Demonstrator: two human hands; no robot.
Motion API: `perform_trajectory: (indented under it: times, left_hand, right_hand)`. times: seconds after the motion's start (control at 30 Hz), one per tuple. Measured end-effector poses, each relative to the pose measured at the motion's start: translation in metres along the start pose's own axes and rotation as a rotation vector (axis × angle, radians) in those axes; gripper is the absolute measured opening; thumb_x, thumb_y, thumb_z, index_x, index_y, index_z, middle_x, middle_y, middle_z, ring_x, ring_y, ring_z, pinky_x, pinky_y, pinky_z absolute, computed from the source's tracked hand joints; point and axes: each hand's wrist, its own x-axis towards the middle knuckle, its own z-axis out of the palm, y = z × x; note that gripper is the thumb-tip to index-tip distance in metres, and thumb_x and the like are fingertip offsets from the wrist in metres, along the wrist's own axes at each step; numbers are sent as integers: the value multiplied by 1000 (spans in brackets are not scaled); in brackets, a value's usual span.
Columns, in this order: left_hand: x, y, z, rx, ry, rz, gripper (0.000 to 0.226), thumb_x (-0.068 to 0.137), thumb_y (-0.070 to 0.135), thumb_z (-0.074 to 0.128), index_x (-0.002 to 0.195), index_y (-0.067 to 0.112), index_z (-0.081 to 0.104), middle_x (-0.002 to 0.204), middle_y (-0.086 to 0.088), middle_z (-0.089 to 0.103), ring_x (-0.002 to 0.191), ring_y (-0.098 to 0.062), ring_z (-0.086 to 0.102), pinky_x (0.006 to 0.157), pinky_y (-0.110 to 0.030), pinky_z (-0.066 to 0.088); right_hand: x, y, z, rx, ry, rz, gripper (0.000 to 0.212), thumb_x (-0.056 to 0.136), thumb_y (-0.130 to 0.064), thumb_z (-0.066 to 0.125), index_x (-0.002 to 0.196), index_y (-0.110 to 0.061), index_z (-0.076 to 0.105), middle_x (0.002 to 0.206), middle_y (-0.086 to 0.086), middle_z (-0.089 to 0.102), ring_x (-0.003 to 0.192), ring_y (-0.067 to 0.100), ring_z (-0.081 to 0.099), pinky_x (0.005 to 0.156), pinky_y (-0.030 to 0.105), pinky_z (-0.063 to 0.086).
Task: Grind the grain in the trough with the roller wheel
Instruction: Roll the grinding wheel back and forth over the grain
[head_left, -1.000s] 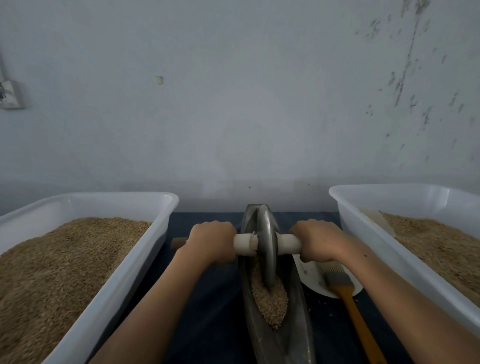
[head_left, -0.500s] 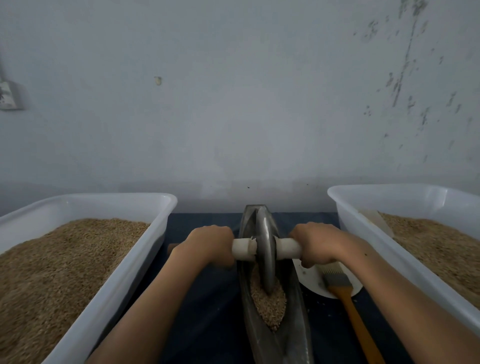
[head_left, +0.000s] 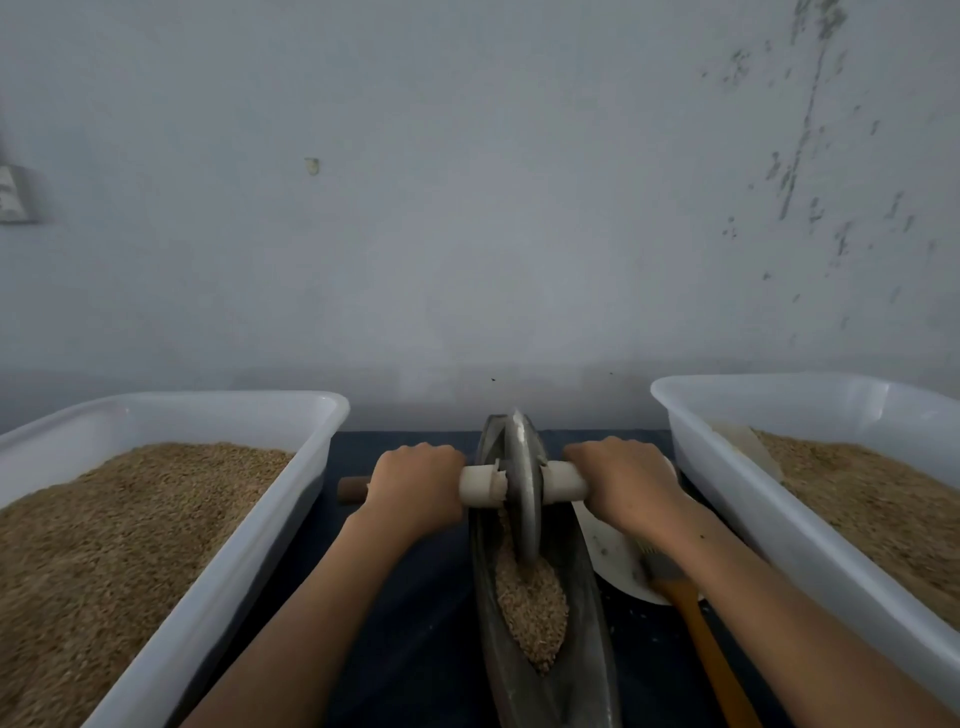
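A narrow boat-shaped metal trough (head_left: 587, 649) runs away from me at centre, with tan grain (head_left: 530, 608) heaped in its near half. A metal roller wheel (head_left: 522, 499) stands upright in the trough near its far end, just past the grain heap. Its axle handle (head_left: 480, 486) has white sleeves on both sides. My left hand (head_left: 415, 488) grips the left side of the handle, and the brown end sticks out beyond it. My right hand (head_left: 623, 480) grips the right side.
A white plastic tub (head_left: 291, 499) full of grain stands on the left and another tub (head_left: 727, 499) on the right. A white plate (head_left: 613, 556) and an orange-handled brush (head_left: 701, 634) lie between trough and right tub. A grey wall rises just behind.
The wheel has rolled slightly away from me toward the far end of the trough, both hands moving with it. More of the grain heap shows.
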Motion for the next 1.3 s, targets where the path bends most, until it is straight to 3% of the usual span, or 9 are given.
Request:
perform_trajectory:
  times: [0.2, 0.3, 0.43, 0.53, 0.63, 0.77, 0.87, 1.03, 1.3]
  left_hand:
    - [-2, 0, -8, -64, -289, 6, 41, 78, 28, 70, 115, 16, 57, 107, -4, 64, 90, -19, 58, 75, -31, 44]
    - [-2, 0, -9, -84, -361, 15, 41, 78, 26, 70, 115, 15, 57, 100, -3, 62, 82, -17, 53, 72, -30, 42]
    - [-2, 0, -9, -75, -278, -1, 41, 78, 30, 70, 115, 17, 57, 96, 0, 60, 81, -16, 51, 72, -31, 41]
    - [-1, 1, -5, 1, -105, -8, 34, 81, 32, 65, 112, 20, 57, 100, 0, 63, 82, -16, 52, 70, -31, 38]
    - [0, 3, 0, 39, 31, -22, 29, 83, 31, 60, 111, 22, 56, 100, 0, 62, 88, -18, 57, 69, -31, 37]
    - [1, 1, -1, 15, -21, -20, 31, 83, 31, 61, 112, 22, 56, 101, 0, 62, 90, -18, 58, 70, -30, 37]
    - [0, 0, -5, -21, -163, -13, 38, 80, 31, 67, 115, 19, 56, 104, -1, 63, 89, -18, 57, 72, -30, 39]
    - [-2, -2, -9, -88, -355, 5, 45, 76, 29, 72, 117, 18, 57, 100, 0, 62, 82, -16, 53, 72, -30, 41]
    - [-2, 2, -4, 16, -67, -41, 32, 82, 33, 62, 112, 22, 57, 100, 1, 62, 89, -18, 59, 71, -31, 39]
  right_hand:
    - [-4, 4, -14, 5, -310, -63, 32, 83, -17, 66, 113, -20, 58, 92, -2, 57, 81, 16, 56, 58, 24, 36]
    - [-5, 5, -15, 29, -407, -56, 35, 80, -19, 71, 113, -20, 59, 95, -2, 60, 86, 17, 59, 63, 25, 41]
    - [-2, 5, -11, 5, -294, -61, 25, 82, -18, 67, 104, -22, 57, 87, -4, 56, 79, 15, 56, 55, 24, 35]
    - [1, 5, -3, -10, -131, -41, 22, 85, -16, 59, 105, -24, 57, 97, -1, 63, 86, 19, 60, 65, 29, 41]
    - [1, 3, 3, 13, 2, 6, 18, 86, -16, 56, 89, -30, 45, 97, -1, 63, 88, 23, 60, 74, 35, 48]
    - [0, 2, 0, 8, -29, -4, 17, 88, -16, 57, 93, -29, 48, 99, 0, 62, 90, 23, 59, 76, 36, 48]
    - [-2, 3, -10, -17, -203, -47, 28, 86, -16, 61, 112, -22, 57, 104, 2, 63, 90, 20, 60, 70, 30, 42]
    - [-5, 3, -18, 18, -430, -52, 38, 82, -18, 70, 118, -18, 58, 101, 1, 62, 88, 16, 59, 68, 26, 43]
    - [0, 5, -2, 1, -101, -25, 22, 86, -17, 58, 106, -25, 56, 100, 0, 64, 86, 20, 59, 67, 30, 41]
